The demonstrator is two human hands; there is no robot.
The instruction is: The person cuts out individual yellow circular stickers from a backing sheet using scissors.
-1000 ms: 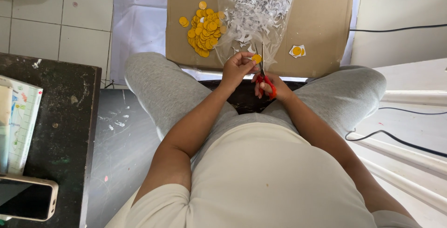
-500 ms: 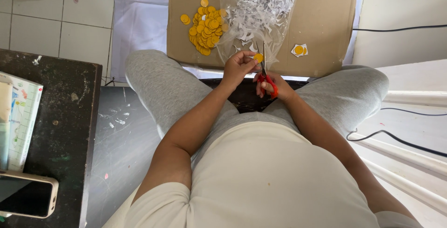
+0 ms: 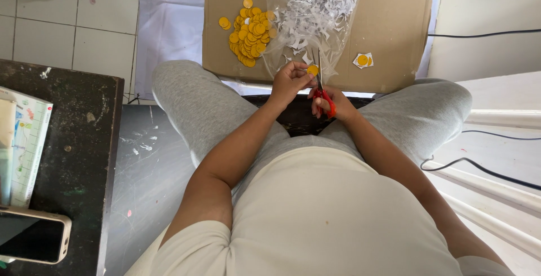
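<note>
Both grips clamped: left hand (image 3: 288, 80) pinches yellow disc (image 3: 313, 70), right hand (image 3: 329, 102) holds scissors (image 3: 321, 81).

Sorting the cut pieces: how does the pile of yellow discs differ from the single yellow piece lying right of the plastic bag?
The pile of round yellow paper discs is trimmed clean and heaped; the lone yellow piece keeps a white square border and lies alone. The pile sits left of the clear plastic bag, the lone piece right. Both rest on the brown cardboard sheet.
</note>
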